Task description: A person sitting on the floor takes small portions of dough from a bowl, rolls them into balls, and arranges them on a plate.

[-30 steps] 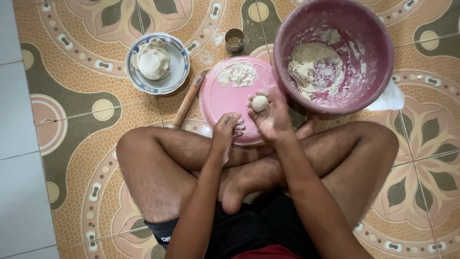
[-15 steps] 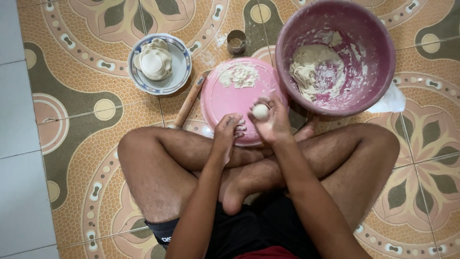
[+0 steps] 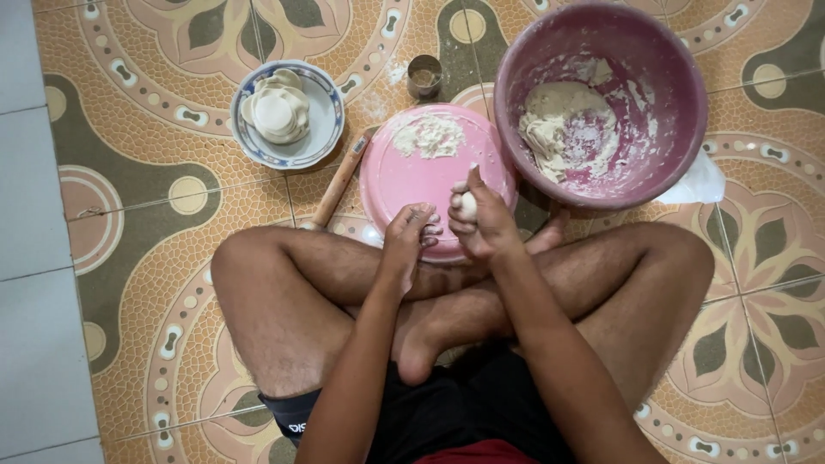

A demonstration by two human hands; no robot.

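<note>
I sit cross-legged on a patterned tile floor. My right hand (image 3: 483,222) is closed around a small ball of white dough (image 3: 467,204), held just above the near edge of a round pink board (image 3: 404,176). My left hand (image 3: 411,232) is right beside it, fingers curled toward the ball, holding nothing that I can see. A patch of flour (image 3: 428,135) lies on the far part of the board. A large purple bowl (image 3: 679,77) with a lump of dough (image 3: 557,125) stands to the right of the board.
A blue-rimmed white bowl (image 3: 320,142) with flat dough rounds (image 3: 277,107) sits at the left. A wooden rolling pin (image 3: 337,185) lies between it and the board. A small metal cup (image 3: 424,76) stands behind the board. White plastic (image 3: 700,182) lies under the purple bowl.
The dough ball has turned from resting on top of my right hand's fingers to being enclosed by them. My left hand has stayed close beside it.
</note>
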